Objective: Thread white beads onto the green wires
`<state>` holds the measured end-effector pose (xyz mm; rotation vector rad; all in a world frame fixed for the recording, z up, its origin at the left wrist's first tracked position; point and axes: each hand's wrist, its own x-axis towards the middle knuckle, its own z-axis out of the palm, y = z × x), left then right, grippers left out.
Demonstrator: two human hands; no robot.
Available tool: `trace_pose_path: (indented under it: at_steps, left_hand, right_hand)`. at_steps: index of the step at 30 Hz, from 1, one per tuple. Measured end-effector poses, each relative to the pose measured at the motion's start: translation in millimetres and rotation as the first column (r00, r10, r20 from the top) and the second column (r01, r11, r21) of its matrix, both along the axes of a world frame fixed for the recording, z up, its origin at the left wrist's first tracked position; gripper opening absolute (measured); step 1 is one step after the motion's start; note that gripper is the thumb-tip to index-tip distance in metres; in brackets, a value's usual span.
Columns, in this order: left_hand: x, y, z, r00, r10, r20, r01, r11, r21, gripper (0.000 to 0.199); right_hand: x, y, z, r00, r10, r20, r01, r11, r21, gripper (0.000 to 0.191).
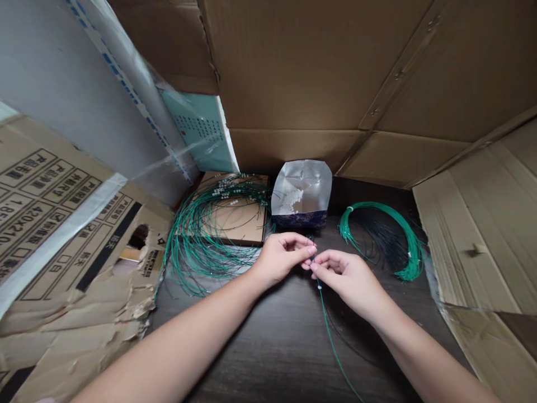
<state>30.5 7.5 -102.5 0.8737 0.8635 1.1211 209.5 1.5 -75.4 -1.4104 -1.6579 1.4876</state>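
My left hand (282, 258) and my right hand (344, 278) meet over the middle of the dark table, fingertips nearly touching. Each pinches a thin strand, dark at its upper end. From my right fingertips a green cord (328, 331) runs down toward the table's front edge, with a small white bead (319, 287) on it just below the fingers. A thin dark strand curves beside the cord. Right behind my hands stands an open silver-lined bag (308, 182) with white beads (292, 200) inside.
Green cords (188, 246) with white beads lie looped over a cardboard box (235, 215) at the left. A tied bundle of green and black cords (413, 240) lies at the right. Cardboard walls (293, 73) enclose the dark table (251, 347).
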Motion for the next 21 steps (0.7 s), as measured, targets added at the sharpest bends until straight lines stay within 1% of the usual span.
trace_pose_path:
  at_steps: [6, 10, 14, 21]
  left_hand:
    - [-0.4, -0.7, 5.2, 0.998, 0.061, 0.016, -0.061, 0.998, -0.009, 0.052]
    - [0.7, -1.7, 6.6, 0.995, 0.104, 0.006, -0.104, 0.994, 0.016, 0.051]
    - [2.2, -2.7, 6.7, 0.995, 0.093, -0.033, -0.092, 0.995, 0.031, 0.049]
    - [1.9, -2.2, 6.4, 0.996, 0.088, -0.026, -0.088, 0.996, 0.0, 0.051]
  right_hand:
    - [-0.8, -1.9, -3.7, 0.999, -0.044, 0.014, 0.044, 0.999, 0.012, 0.031]
    - [-1.5, -2.6, -6.0, 0.998, -0.055, 0.025, 0.055, 0.998, -0.008, 0.032]
    - [-3.3, -4.4, -7.6, 0.996, -0.06, 0.065, 0.059, 0.998, 0.018, 0.031]
    - [-4.6, -7.3, -8.8, 0.991, -0.053, 0.125, 0.045, 0.997, 0.061, 0.028]
